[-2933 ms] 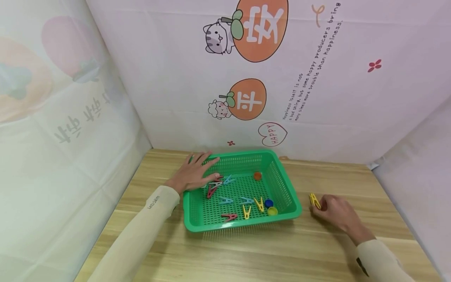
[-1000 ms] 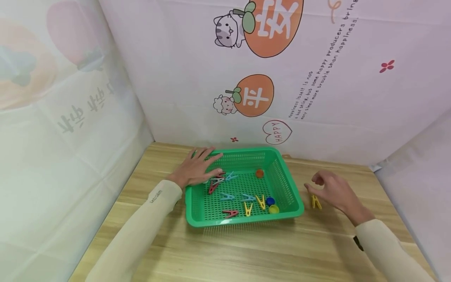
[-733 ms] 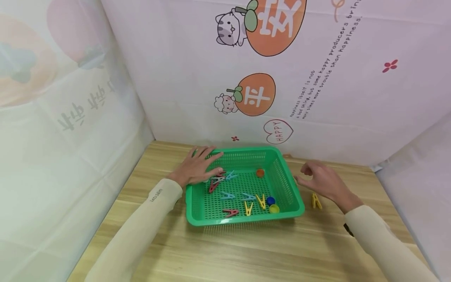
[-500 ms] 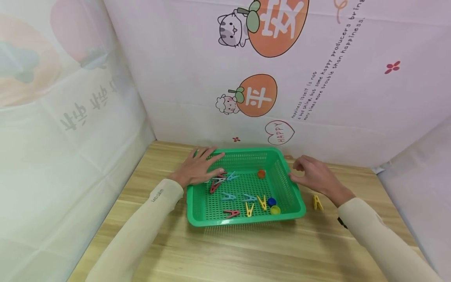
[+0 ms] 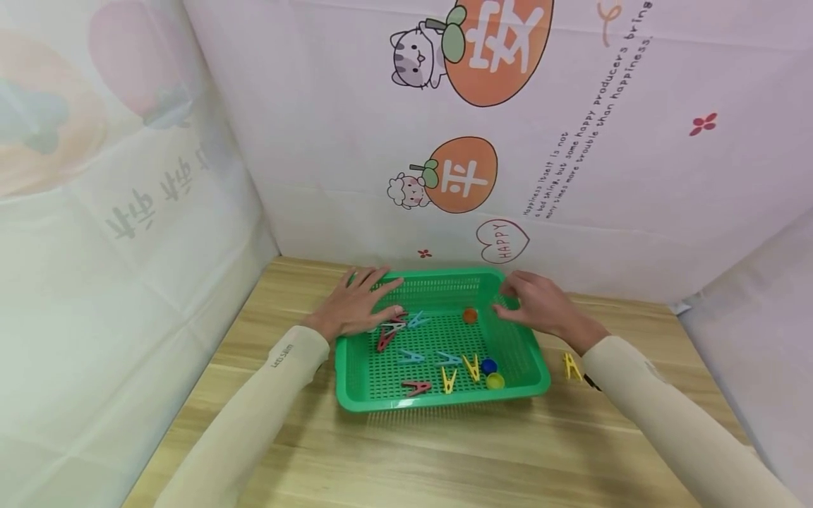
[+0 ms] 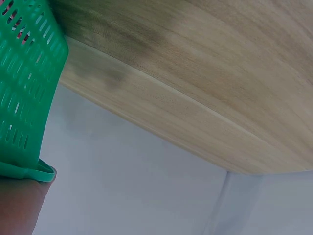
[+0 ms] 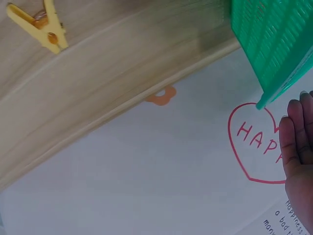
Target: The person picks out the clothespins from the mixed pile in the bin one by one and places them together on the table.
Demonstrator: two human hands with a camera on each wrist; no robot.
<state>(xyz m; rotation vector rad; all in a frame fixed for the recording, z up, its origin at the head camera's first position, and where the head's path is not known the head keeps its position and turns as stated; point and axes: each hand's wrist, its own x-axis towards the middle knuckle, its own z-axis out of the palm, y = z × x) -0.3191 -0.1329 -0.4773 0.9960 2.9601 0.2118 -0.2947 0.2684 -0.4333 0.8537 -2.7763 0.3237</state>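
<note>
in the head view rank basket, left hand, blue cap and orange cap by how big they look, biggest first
1. Basket
2. Left hand
3. Blue cap and orange cap: too alike to rank

Printed sheets [image 5: 317, 127] (cartoon cat [image 5: 416, 58] included) screen this wooden table [image 5: 394, 458], booth-like.

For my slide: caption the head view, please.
Left hand rests on a green basket of clothespins, right hand over it.
</note>
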